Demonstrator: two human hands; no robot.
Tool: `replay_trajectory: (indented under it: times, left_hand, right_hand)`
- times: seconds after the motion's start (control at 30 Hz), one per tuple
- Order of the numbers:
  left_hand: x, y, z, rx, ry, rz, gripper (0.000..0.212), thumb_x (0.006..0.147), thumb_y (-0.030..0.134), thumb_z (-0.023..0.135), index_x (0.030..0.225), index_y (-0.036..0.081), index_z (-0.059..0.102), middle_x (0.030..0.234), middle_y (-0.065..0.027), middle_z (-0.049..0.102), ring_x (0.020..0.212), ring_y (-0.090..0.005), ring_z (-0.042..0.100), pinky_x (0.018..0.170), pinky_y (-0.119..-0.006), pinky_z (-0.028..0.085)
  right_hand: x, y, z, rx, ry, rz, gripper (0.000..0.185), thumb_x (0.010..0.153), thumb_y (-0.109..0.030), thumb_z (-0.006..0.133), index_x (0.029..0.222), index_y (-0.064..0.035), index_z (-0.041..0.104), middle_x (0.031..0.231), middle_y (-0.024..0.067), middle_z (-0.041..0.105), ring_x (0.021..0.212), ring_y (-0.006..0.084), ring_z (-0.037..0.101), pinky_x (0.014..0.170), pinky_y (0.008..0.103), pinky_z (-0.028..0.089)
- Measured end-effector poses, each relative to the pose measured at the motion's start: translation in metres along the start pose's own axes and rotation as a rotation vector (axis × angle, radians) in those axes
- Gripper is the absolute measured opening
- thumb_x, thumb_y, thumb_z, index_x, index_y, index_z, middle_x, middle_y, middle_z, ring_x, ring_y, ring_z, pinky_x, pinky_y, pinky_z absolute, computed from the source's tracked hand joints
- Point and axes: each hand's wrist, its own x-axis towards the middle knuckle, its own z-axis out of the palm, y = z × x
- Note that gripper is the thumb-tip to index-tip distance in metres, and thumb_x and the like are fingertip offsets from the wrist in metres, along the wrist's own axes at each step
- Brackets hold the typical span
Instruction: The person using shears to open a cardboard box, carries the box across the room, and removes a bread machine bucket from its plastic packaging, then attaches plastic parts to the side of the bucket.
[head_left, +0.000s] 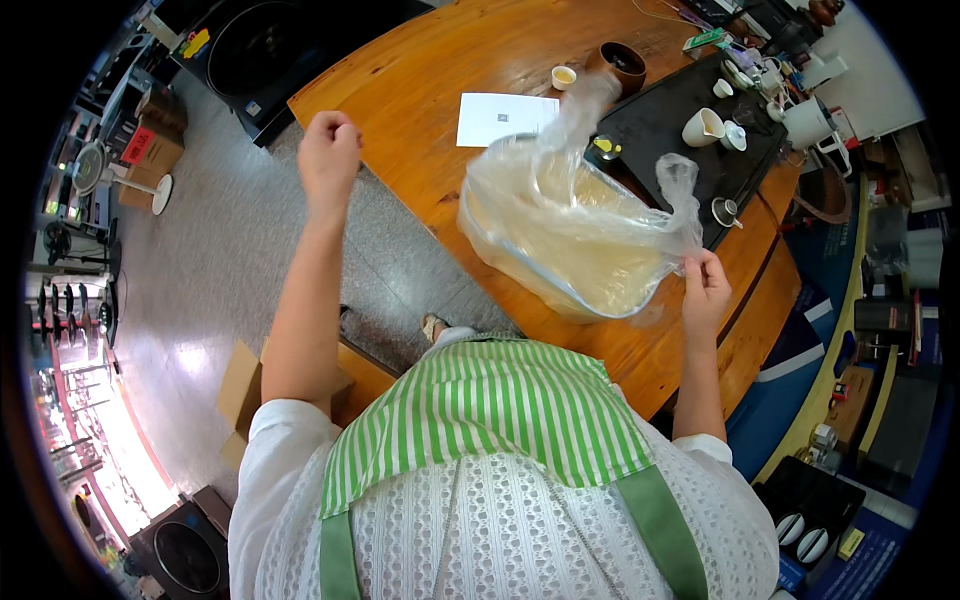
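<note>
A translucent plastic bag (555, 180) with twisted, bunched ends encloses a container with a pale blue rim (570, 289). Pale yellow shows through the film; what exactly is inside I cannot tell. My right hand (705, 289) pinches the bag at its right end, beside the rim. One bunched end of the bag stands up at the far side, blurred. My left hand (330, 154) is raised over the floor, left of the wooden table (405, 127). Its fingers are curled in and nothing shows in them.
A white paper sheet (506, 120), a small cup (563, 78) and a brown bowl (622, 66) sit beyond the bag. The black tea tray (660, 120) holds a white pitcher (703, 127). An open cardboard box (241, 386) stands at left.
</note>
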Motion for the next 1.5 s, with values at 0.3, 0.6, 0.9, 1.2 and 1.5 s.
replay_trajectory:
  times: [0.3, 0.6, 0.9, 1.2, 1.5]
  left_hand:
    - [-0.097, 0.123, 0.071, 0.091, -0.856, 1.06, 0.032, 0.075, 0.011, 0.061, 0.104, 0.004, 0.054, 0.09, -0.0147, 0.06, 0.091, -0.0254, 0.06, 0.101, -0.041, 0.037]
    - [-0.098, 0.118, 0.02, 0.591, -1.527, 1.128, 0.013, 0.077, 0.02, 0.055, 0.078, 0.007, 0.057, 0.067, -0.011, 0.059, 0.069, -0.0251, 0.062, 0.074, -0.04, 0.05]
    - [-0.082, 0.056, 0.018, 0.751, -0.965, 0.368, 0.03, 0.091, 0.025, 0.048, 0.107, 0.001, 0.054, 0.088, -0.0205, 0.062, 0.083, -0.0377, 0.059, 0.071, -0.043, 0.048]
    - [-0.037, 0.017, 0.102, 0.129, -1.075, -0.495, 0.043, 0.093, 0.032, 0.044, 0.121, -0.001, 0.049, 0.095, -0.0073, 0.061, 0.08, -0.0087, 0.056, 0.065, -0.026, 0.048]
    - [-0.14, -0.011, 0.031, -0.125, -0.766, -0.129, 0.043, 0.083, 0.007, 0.05, 0.125, -0.002, 0.045, 0.125, -0.0191, 0.05, 0.118, -0.0302, 0.047, 0.099, -0.036, 0.034]
  right_hand:
    - [0.043, -0.127, 0.038, -0.477, -0.695, -0.817, 0.042, 0.067, -0.009, 0.068, 0.106, -0.0047, 0.054, 0.104, 0.0137, 0.054, 0.101, 0.026, 0.052, 0.097, 0.0405, 0.039]
    - [0.016, -0.11, -0.014, -0.371, -1.081, -0.826, 0.029, 0.082, -0.026, 0.059, 0.06, -0.0078, 0.054, 0.066, 0.0077, 0.056, 0.059, 0.0238, 0.055, 0.072, 0.0375, 0.049]
    - [-0.012, -0.047, -0.046, -0.778, -0.576, 0.0, 0.033, 0.092, -0.032, 0.042, 0.108, -0.0087, 0.059, 0.096, 0.0161, 0.062, 0.079, 0.0306, 0.061, 0.066, 0.0347, 0.048]
    - [0.077, 0.049, 0.009, 0.136, -0.464, 0.584, 0.042, 0.091, -0.031, 0.049, 0.126, -0.0077, 0.051, 0.107, 0.0051, 0.06, 0.089, 0.0146, 0.057, 0.069, 0.025, 0.046]
    - [-0.021, 0.027, -0.014, -0.047, -0.325, 0.098, 0.042, 0.077, -0.003, 0.057, 0.118, -0.0016, 0.054, 0.112, 0.0124, 0.058, 0.103, 0.0241, 0.053, 0.091, 0.0328, 0.04]
